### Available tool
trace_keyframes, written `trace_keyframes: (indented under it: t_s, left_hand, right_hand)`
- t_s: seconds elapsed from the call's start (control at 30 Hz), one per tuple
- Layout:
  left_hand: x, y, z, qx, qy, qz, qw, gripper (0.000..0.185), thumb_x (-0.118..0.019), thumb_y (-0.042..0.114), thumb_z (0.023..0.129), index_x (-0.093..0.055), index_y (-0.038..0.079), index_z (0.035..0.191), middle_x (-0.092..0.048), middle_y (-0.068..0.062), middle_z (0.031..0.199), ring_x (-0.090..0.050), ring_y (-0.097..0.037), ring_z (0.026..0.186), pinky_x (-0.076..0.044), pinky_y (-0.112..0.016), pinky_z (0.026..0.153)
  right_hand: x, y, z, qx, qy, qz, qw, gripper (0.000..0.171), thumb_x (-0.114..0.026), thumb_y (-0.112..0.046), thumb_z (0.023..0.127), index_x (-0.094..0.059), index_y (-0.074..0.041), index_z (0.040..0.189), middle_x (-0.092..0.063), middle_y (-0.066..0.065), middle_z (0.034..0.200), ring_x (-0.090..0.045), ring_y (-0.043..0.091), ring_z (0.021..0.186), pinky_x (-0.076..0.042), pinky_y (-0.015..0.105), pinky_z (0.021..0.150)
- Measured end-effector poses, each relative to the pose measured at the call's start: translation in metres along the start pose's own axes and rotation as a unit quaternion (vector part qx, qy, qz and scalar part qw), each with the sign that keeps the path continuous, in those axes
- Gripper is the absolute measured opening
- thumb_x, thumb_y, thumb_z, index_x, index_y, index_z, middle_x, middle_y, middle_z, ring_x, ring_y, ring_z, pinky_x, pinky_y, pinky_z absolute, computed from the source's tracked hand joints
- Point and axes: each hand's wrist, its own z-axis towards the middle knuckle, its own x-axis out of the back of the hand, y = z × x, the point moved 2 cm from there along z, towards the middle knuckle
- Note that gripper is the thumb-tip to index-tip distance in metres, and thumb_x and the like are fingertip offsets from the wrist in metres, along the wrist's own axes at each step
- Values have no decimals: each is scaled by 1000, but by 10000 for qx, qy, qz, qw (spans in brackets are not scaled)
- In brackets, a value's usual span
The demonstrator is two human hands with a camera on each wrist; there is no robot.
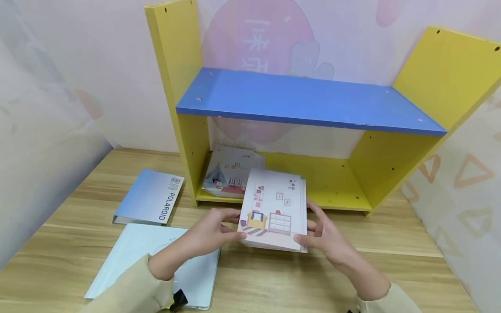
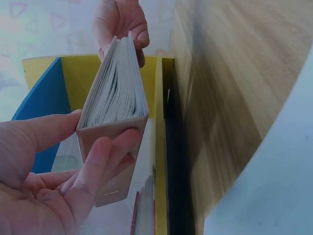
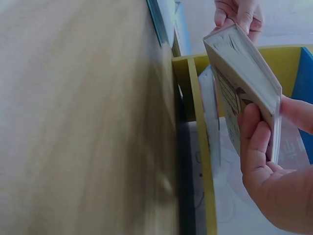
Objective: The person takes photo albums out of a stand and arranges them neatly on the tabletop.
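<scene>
A white book [image 1: 273, 210] with a drawn armchair and dresser on its cover is held above the wooden table, in front of the shelf. My left hand [image 1: 213, 231] grips its left edge, thumb on one side and fingers under the spine [image 2: 113, 147]. My right hand [image 1: 325, 232] grips the right edge, fingers curled round the page block [image 3: 254, 83]. The book [image 2: 115, 88] is closed and tilted slightly. A second illustrated book [image 1: 231, 174] lies flat on the bottom board of the yellow shelf [image 1: 332, 178].
The shelf has yellow sides [image 1: 172, 56] and a blue top board [image 1: 305, 100]. A blue binder marked POLAROID [image 1: 150, 198] lies at the left on the table [image 1: 391, 243]. A pale blue folder [image 1: 137, 252] lies under my left forearm. Patterned walls close in behind and on both sides.
</scene>
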Motion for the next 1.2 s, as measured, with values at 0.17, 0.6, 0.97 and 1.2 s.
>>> trace_keyframes:
  t_s: [0.17, 0.6, 0.97, 1.2]
  left_hand:
    - [0, -3, -4, 82, -89, -48, 9999, 49, -75, 13, 89, -58, -5, 131, -63, -22, 129, -73, -24, 97, -60, -32, 81]
    - [2, -11, -12, 427, -257, 34, 9988, 41, -81, 17, 83, -63, 1, 116, -69, -15, 115, -73, -20, 88, -60, -33, 77]
    - [3, -19, -29, 382, -536, -318, 9973, 39, -81, 16, 83, -60, -1, 111, -71, -10, 108, -73, -18, 86, -59, -28, 75]
    - [3, -25, -39, 384, -661, -320, 9966, 36, -82, 17, 81, -60, 1, 105, -71, -7, 100, -73, -17, 84, -58, -26, 72]
  right_hand:
    - [-5, 4, -4, -68, -13, 46, 10000, 113, -71, 2, 85, 14, -12, 158, -54, 35, 134, -72, 20, 98, -58, 32, 89]
    - [-13, 13, -12, -63, -58, -2, 10000, 109, -71, 2, 86, 7, -17, 160, -59, 33, 129, -72, 23, 100, -59, 33, 86]
    - [-27, 21, -20, 63, -442, 340, 9984, 110, -69, 6, 86, 11, -17, 159, -56, 36, 130, -72, 23, 102, -59, 34, 85]
    - [-34, 28, -23, -52, -604, 356, 9975, 110, -71, 4, 86, 11, -13, 158, -59, 35, 128, -72, 21, 101, -59, 31, 85]
